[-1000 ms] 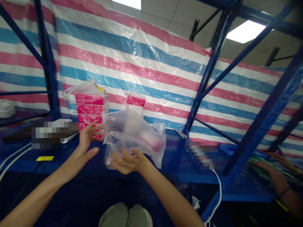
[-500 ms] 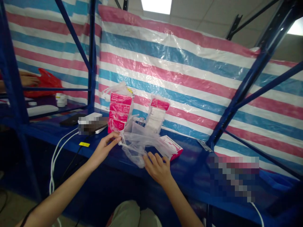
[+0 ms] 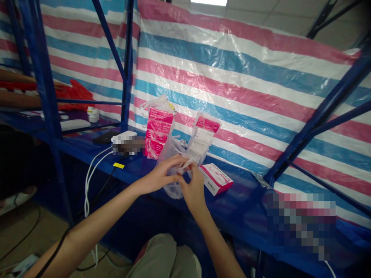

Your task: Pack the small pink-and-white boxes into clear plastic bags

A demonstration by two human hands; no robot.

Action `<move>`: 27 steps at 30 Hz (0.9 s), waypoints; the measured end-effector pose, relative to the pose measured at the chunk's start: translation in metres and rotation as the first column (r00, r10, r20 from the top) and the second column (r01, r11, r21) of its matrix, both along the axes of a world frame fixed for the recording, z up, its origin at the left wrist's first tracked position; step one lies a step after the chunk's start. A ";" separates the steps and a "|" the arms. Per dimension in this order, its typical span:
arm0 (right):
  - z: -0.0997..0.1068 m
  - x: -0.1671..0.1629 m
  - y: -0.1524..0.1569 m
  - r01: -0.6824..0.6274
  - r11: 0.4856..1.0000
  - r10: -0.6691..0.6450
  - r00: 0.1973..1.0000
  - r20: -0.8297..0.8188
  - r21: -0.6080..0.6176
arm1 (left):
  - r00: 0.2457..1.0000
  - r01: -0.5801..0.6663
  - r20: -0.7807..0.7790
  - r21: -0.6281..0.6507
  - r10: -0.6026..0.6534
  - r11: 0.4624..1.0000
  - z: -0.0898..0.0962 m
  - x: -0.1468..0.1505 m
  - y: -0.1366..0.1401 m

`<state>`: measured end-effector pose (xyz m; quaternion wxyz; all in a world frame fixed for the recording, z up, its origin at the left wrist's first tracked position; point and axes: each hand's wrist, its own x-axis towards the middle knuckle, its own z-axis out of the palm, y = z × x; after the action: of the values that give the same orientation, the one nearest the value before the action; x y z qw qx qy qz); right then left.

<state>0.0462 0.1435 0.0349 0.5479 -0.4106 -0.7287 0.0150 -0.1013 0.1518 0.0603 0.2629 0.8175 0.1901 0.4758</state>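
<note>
Single view, head-worn. Camera sits above and behind the left grip (image 3: pixel 162 173) and right grip (image 3: pixel 193 187), facing forward and down, fairly near; both lie just below frame centre. Field is wide: tabletop (image 3: pixel 246 199) around and beyond the grips, striped sheet (image 3: pixel 232 85) farther behind, wearer's knees (image 3: pixel 169 256) below them, forearms (image 3: pixel 98 218) entering from the bottom edge.

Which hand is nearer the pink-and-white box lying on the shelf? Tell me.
Right. The right hand is just left of the box; the left hand is farther left.
</note>
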 end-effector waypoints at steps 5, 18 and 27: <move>-0.015 0.012 0.007 -0.163 0.969 0.112 0.959 -0.259 -0.185 | 0.980 -0.185 -0.067 0.059 0.189 0.981 -0.002 -0.013 0.000; -0.029 0.055 0.002 0.087 0.995 -0.099 0.829 -0.551 -0.049 | 0.983 -0.181 -0.030 -0.124 0.179 0.976 -0.008 -0.037 0.003; 0.003 0.049 -0.017 0.012 0.997 -0.029 0.978 -0.204 -0.083 | 0.767 -0.511 -0.207 0.375 0.607 0.774 0.006 -0.029 -0.016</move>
<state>0.0950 0.1268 0.0382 0.6033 -0.4363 -0.6626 0.0811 -0.1298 0.1357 0.0666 -0.0523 0.8171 0.3933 0.4183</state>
